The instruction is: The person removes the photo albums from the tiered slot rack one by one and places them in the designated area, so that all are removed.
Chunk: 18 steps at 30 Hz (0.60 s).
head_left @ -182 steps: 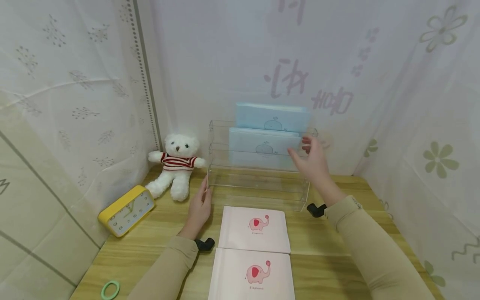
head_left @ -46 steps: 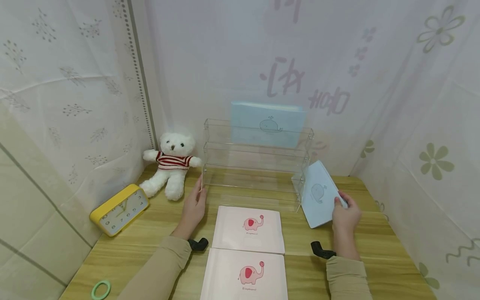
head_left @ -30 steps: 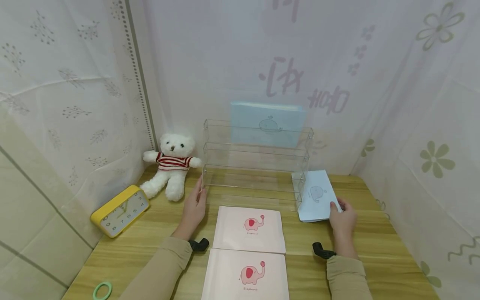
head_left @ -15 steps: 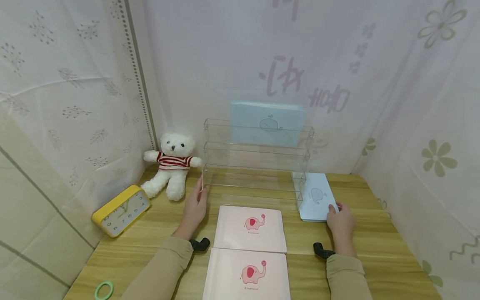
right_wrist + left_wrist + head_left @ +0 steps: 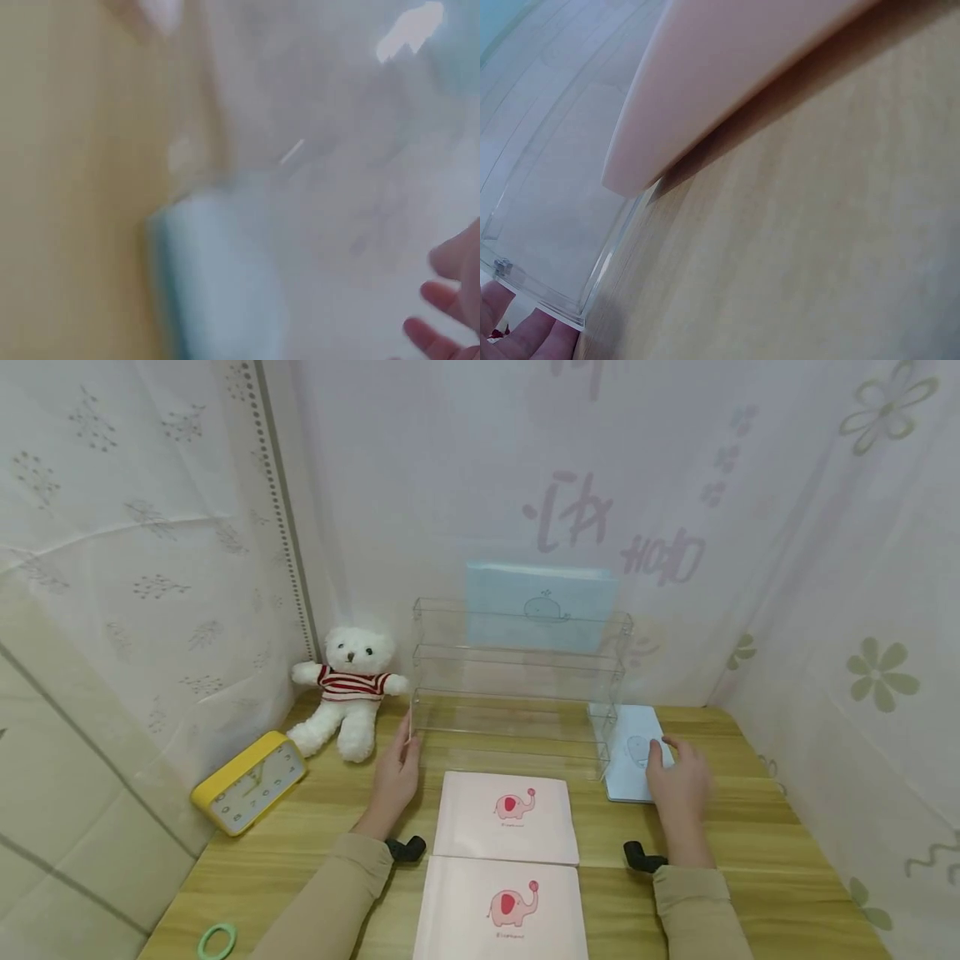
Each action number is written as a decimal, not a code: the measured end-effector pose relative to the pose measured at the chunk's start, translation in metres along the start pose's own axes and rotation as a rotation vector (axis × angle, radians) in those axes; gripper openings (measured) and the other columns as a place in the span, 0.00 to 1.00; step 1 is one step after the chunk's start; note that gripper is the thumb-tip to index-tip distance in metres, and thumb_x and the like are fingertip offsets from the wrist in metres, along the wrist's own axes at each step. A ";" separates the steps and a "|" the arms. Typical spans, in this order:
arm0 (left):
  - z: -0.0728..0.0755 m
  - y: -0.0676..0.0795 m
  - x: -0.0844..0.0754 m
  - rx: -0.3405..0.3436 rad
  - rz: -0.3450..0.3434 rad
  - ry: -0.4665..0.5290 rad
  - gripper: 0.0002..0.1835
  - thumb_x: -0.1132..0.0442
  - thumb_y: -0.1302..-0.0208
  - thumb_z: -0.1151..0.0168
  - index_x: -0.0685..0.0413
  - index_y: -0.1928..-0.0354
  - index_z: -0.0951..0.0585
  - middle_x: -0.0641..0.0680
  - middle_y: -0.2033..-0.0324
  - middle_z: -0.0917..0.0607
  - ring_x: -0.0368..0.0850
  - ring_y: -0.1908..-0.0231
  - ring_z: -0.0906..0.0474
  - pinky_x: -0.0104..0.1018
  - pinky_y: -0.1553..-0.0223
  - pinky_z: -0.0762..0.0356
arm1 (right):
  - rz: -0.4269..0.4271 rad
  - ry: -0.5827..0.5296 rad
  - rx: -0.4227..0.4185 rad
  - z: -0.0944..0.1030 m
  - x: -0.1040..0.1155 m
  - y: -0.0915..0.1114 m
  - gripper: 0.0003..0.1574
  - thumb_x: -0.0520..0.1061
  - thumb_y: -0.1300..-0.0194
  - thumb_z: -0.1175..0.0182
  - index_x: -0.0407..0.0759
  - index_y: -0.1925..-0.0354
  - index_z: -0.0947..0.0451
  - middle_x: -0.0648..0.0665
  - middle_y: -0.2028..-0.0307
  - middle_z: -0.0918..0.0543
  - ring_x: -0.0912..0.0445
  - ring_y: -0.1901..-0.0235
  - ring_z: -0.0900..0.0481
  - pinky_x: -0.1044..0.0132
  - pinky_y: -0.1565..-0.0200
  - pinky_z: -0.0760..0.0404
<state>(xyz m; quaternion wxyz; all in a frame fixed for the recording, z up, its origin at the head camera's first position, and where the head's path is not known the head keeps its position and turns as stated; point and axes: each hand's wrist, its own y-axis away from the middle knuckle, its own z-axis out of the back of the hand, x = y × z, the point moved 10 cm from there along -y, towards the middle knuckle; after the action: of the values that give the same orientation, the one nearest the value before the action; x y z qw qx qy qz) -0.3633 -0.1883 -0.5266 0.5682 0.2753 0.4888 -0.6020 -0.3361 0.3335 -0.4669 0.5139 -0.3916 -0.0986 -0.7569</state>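
At the right of the clear stepped rack (image 5: 517, 727), a pale blue booklet (image 5: 628, 777) with a whale drawing lies on the table. My right hand (image 5: 681, 777) is just over its right edge, fingers relaxed and apart. In the right wrist view the booklet (image 5: 225, 285) is blurred, and the fingertips (image 5: 442, 300) hold nothing. My left hand (image 5: 396, 772) holds the rack's left side panel near its lower front; some fingers are hidden behind it. A blue whale booklet (image 5: 540, 597) stands in the rack's top tier. Two pink elephant booklets (image 5: 506, 814) lie in front.
A white teddy bear (image 5: 352, 693) in a striped sweater sits left of the rack. A yellow clock (image 5: 251, 781) stands nearer on the left, with a green ring (image 5: 217, 941) at the front left. Patterned curtains (image 5: 862, 610) surround the wooden table (image 5: 750, 827).
My right hand took the whale booklet from the rack's second tier, laid it down at the right, and has just let go and lifted slightly. My left hand has stayed on the rack.
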 end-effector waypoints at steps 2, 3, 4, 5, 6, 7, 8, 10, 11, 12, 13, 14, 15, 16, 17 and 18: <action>0.000 0.000 0.000 0.000 0.003 -0.004 0.33 0.56 0.10 0.51 0.31 0.11 0.44 0.61 0.17 0.30 0.66 0.20 0.30 0.68 0.20 0.32 | 0.111 -0.110 -0.063 0.013 0.035 -0.003 0.29 0.56 0.16 0.43 0.35 0.35 0.18 0.26 0.35 0.19 0.30 0.33 0.24 0.33 0.32 0.25; 0.000 0.001 0.000 0.003 0.003 -0.005 0.33 0.56 0.10 0.51 0.30 0.11 0.44 0.62 0.18 0.29 0.66 0.21 0.29 0.68 0.21 0.31 | 0.170 -0.156 -0.086 0.020 0.054 -0.004 0.28 0.55 0.16 0.42 0.33 0.36 0.17 0.27 0.37 0.17 0.31 0.35 0.22 0.34 0.32 0.24; -0.001 0.001 -0.001 0.007 0.002 -0.008 0.33 0.56 0.10 0.51 0.30 0.11 0.44 0.62 0.18 0.28 0.67 0.21 0.29 0.69 0.21 0.31 | 0.227 -0.205 -0.105 0.027 0.073 -0.005 0.27 0.54 0.17 0.40 0.32 0.37 0.17 0.27 0.38 0.17 0.32 0.36 0.21 0.35 0.33 0.22; -0.001 0.001 -0.001 0.012 0.000 -0.012 0.33 0.54 0.09 0.52 0.30 0.10 0.44 0.63 0.19 0.28 0.67 0.22 0.28 0.69 0.22 0.30 | 0.288 -0.241 -0.120 0.034 0.091 -0.007 0.26 0.53 0.17 0.39 0.32 0.38 0.18 0.28 0.40 0.16 0.34 0.37 0.20 0.37 0.33 0.22; -0.001 0.001 -0.001 0.013 0.003 -0.014 0.32 0.53 0.09 0.52 0.29 0.11 0.44 0.63 0.19 0.28 0.66 0.22 0.27 0.69 0.22 0.30 | 0.340 -0.267 -0.124 0.041 0.111 -0.010 0.25 0.51 0.17 0.38 0.31 0.38 0.18 0.28 0.40 0.16 0.34 0.38 0.20 0.38 0.32 0.21; -0.001 0.001 -0.001 0.013 0.001 -0.016 0.32 0.52 0.09 0.53 0.29 0.11 0.45 0.63 0.19 0.27 0.67 0.22 0.27 0.69 0.22 0.30 | 0.391 -0.284 -0.127 0.047 0.130 -0.012 0.25 0.50 0.18 0.37 0.31 0.38 0.19 0.28 0.41 0.16 0.34 0.38 0.19 0.39 0.32 0.21; -0.001 0.001 -0.001 0.012 -0.002 -0.017 0.32 0.52 0.09 0.53 0.29 0.11 0.45 0.63 0.19 0.27 0.67 0.23 0.26 0.69 0.23 0.29 | 0.443 -0.292 -0.129 0.053 0.149 -0.015 0.25 0.49 0.18 0.37 0.30 0.37 0.19 0.28 0.41 0.15 0.35 0.39 0.19 0.39 0.31 0.21; 0.000 0.001 -0.001 0.005 -0.007 -0.019 0.32 0.52 0.09 0.53 0.29 0.11 0.44 0.64 0.20 0.26 0.68 0.24 0.26 0.70 0.23 0.29 | 0.545 -0.289 -0.123 0.063 0.185 -0.019 0.25 0.49 0.19 0.35 0.31 0.36 0.20 0.29 0.40 0.15 0.35 0.38 0.19 0.40 0.31 0.21; 0.001 0.001 0.000 -0.001 -0.011 -0.021 0.32 0.52 0.09 0.53 0.30 0.11 0.44 0.65 0.20 0.26 0.68 0.24 0.25 0.71 0.24 0.29 | 0.596 -0.279 -0.120 0.066 0.202 -0.022 0.26 0.48 0.20 0.34 0.31 0.36 0.20 0.29 0.39 0.16 0.35 0.37 0.20 0.39 0.30 0.22; 0.001 0.001 0.000 -0.005 -0.016 -0.021 0.32 0.53 0.09 0.53 0.30 0.11 0.44 0.66 0.21 0.26 0.69 0.25 0.24 0.72 0.24 0.29 | 0.643 -0.271 -0.119 0.070 0.219 -0.024 0.26 0.48 0.21 0.33 0.31 0.36 0.20 0.29 0.38 0.16 0.35 0.36 0.20 0.38 0.29 0.22; 0.001 0.001 0.000 -0.010 -0.023 -0.024 0.32 0.54 0.10 0.53 0.30 0.11 0.44 0.67 0.21 0.25 0.70 0.26 0.24 0.73 0.26 0.28 | 0.685 -0.257 -0.120 0.073 0.235 -0.027 0.26 0.48 0.21 0.32 0.31 0.37 0.20 0.30 0.36 0.17 0.35 0.34 0.21 0.38 0.28 0.23; 0.001 0.001 0.000 -0.017 -0.030 -0.033 0.32 0.53 0.10 0.53 0.30 0.11 0.43 0.67 0.22 0.25 0.70 0.27 0.23 0.74 0.27 0.27 | 0.723 -0.244 -0.119 0.075 0.249 -0.030 0.26 0.49 0.22 0.32 0.32 0.37 0.20 0.30 0.35 0.18 0.35 0.32 0.22 0.37 0.27 0.24; 0.001 0.001 0.000 -0.025 -0.037 -0.038 0.32 0.53 0.10 0.53 0.30 0.11 0.43 0.68 0.23 0.24 0.72 0.28 0.22 0.75 0.28 0.27 | 0.759 -0.234 -0.118 0.076 0.262 -0.033 0.26 0.49 0.22 0.31 0.32 0.37 0.20 0.31 0.33 0.19 0.35 0.30 0.23 0.37 0.26 0.25; 0.001 0.001 0.000 -0.033 -0.048 -0.050 0.32 0.52 0.10 0.53 0.30 0.11 0.43 0.68 0.24 0.23 0.72 0.29 0.21 0.76 0.30 0.26 | 0.785 -0.224 -0.113 0.077 0.274 -0.037 0.26 0.50 0.23 0.31 0.32 0.38 0.20 0.31 0.32 0.19 0.35 0.28 0.24 0.37 0.25 0.27; 0.002 0.001 0.000 -0.041 -0.052 -0.064 0.32 0.51 0.10 0.53 0.29 0.11 0.42 0.68 0.24 0.22 0.72 0.30 0.20 0.76 0.31 0.25 | 0.802 -0.210 -0.105 0.077 0.284 -0.041 0.26 0.51 0.23 0.30 0.33 0.39 0.19 0.32 0.30 0.20 0.35 0.26 0.25 0.37 0.23 0.29; 0.001 0.001 0.000 -0.042 -0.055 -0.068 0.32 0.51 0.10 0.53 0.29 0.11 0.43 0.68 0.24 0.22 0.72 0.30 0.20 0.76 0.32 0.25 | 0.812 -0.197 -0.089 0.076 0.293 -0.045 0.26 0.51 0.24 0.30 0.33 0.40 0.19 0.33 0.29 0.20 0.35 0.25 0.26 0.36 0.21 0.30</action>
<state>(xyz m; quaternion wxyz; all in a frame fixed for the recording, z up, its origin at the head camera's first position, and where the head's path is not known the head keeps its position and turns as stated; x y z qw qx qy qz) -0.3620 -0.1895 -0.5262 0.5735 0.2290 0.4890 -0.6161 -0.3860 0.1906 -0.2010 0.7411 -0.4911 0.0478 -0.4552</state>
